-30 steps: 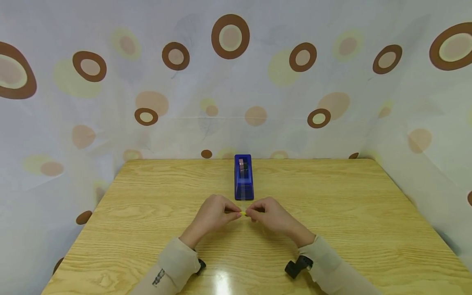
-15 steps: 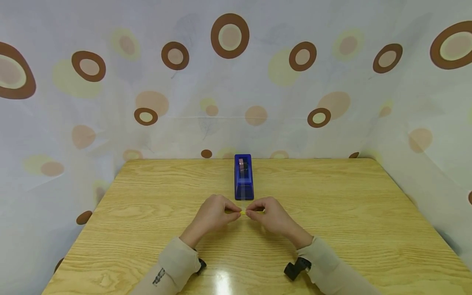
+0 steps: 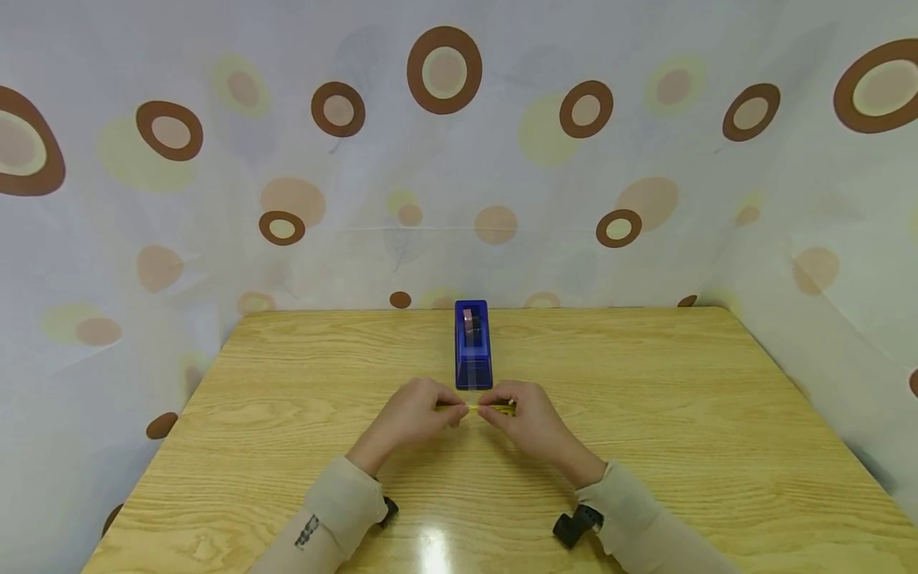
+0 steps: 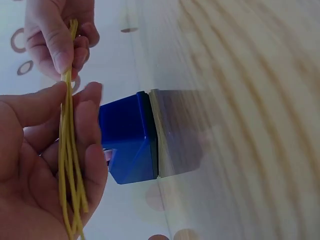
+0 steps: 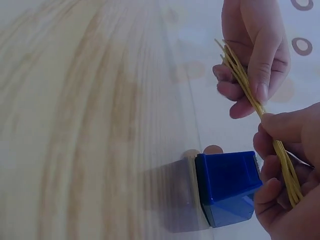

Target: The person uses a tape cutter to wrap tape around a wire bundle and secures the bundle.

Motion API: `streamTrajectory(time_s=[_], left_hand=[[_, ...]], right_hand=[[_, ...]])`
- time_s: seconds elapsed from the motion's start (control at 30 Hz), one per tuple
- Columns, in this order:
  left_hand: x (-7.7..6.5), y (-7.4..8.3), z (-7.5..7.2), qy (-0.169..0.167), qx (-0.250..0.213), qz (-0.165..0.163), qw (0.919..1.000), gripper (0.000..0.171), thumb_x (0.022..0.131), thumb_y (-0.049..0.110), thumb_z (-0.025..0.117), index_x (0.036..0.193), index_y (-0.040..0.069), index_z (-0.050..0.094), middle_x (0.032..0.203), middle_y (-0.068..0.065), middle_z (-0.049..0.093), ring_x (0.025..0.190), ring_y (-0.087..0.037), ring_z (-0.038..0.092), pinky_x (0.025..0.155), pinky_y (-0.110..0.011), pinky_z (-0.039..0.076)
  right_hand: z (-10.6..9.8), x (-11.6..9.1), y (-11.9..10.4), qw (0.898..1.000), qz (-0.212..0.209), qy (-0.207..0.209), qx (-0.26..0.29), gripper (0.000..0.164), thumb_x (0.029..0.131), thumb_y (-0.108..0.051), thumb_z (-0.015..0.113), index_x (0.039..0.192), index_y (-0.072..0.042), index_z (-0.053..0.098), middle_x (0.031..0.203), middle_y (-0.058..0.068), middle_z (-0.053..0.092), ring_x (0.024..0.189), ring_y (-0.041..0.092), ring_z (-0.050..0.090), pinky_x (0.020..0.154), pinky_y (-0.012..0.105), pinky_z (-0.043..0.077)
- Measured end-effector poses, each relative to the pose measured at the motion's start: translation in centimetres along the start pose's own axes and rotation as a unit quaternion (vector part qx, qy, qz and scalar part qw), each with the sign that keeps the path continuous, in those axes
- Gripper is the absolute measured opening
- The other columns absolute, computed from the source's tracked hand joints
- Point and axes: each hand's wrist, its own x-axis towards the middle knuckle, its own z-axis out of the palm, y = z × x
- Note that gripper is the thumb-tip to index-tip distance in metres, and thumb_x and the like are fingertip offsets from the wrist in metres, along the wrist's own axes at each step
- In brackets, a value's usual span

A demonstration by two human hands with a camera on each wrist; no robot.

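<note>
A bundle of thin yellow strands (image 4: 70, 135) runs between my two hands, pinched near its middle. My left hand (image 3: 417, 413) holds one side between thumb and fingers; in the left wrist view its loose ends lie over the curled fingers. My right hand (image 3: 529, 416) pinches the other side, fingertips almost meeting the left ones. Just beyond the hands stands a blue tape dispenser (image 3: 474, 373) with a roll inside. A clear strip of tape (image 3: 472, 394) stretches from its front toward the pinched strands; its end is hidden at the fingertips.
The wood-grain table (image 3: 323, 359) reaches back to a patterned curtain (image 3: 344, 175), which also hangs along both sides. The dispenser stands near the table's far edge. Black straps with small devices (image 3: 570, 528) sit on both wrists below the beige sleeves.
Both hands have shifted slightly away from the body, toward the dispenser, with the strands still between them. More of the yellow bundle shows at the right fingers. The dispenser has stayed put.
</note>
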Motion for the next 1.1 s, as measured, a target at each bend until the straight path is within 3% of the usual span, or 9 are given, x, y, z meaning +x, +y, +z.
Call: streamTrajectory(time_s=[0.2,0.53,0.8,0.97,1.1], left_hand=[[0.2,-0.2,0.1,0.003,0.015,0.005,0.9999,0.018,0.097,0.02,0.066,0.094,0.011,0.081,0.073,0.01,0.068,0.06,-0.006,0.056,0.053,-0.026,0.046],[0.3,-0.1,0.2,0.03,0.025,0.002,0.9992,0.013,0.093,0.02,0.071,0.097,0.013,0.081,0.087,0.005,0.075,0.076,-0.006,0.067,0.063,-0.025,0.052],[0.2,0.3,0.2,0.047,0.048,0.005,0.9977,0.013,0.091,0.021,0.073,0.098,0.014,0.081,0.095,0.003,0.075,0.091,-0.016,0.07,0.074,-0.031,0.055],[0.3,0.4,0.3,0.059,0.048,0.009,0.9971,0.011,0.09,0.019,0.075,0.097,0.013,0.081,0.094,0.002,0.075,0.09,-0.016,0.07,0.071,-0.03,0.055],[0.3,0.3,0.4,0.066,0.05,0.012,0.9965,0.01,0.089,0.018,0.076,0.096,0.014,0.081,0.093,0.001,0.075,0.088,-0.016,0.07,0.07,-0.029,0.055]], right_hand=[[0.2,0.0,0.0,1.0,0.005,0.001,-0.003,0.005,0.09,-0.012,0.074,0.094,-0.012,0.077,0.09,-0.006,0.07,0.081,0.011,0.062,0.071,0.03,0.052],[0.0,0.4,0.3,1.0,0.021,-0.003,-0.003,0.009,0.094,-0.018,0.07,0.096,-0.014,0.078,0.092,-0.007,0.071,0.084,0.012,0.063,0.075,0.032,0.052],[-0.6,0.8,0.2,0.997,0.054,-0.06,0.003,0.019,0.099,-0.016,0.062,0.095,-0.005,0.077,0.087,0.002,0.071,0.076,0.012,0.061,0.068,0.028,0.051],[-1.0,1.0,-0.1,0.994,0.057,-0.097,0.002,0.022,0.101,-0.014,0.058,0.094,-0.003,0.076,0.083,0.006,0.068,0.07,0.012,0.058,0.064,0.029,0.05],[-1.0,1.1,-0.2,0.993,0.058,-0.098,0.003,0.021,0.1,-0.014,0.06,0.097,-0.002,0.076,0.089,0.009,0.07,0.072,0.013,0.058,0.065,0.029,0.05]])
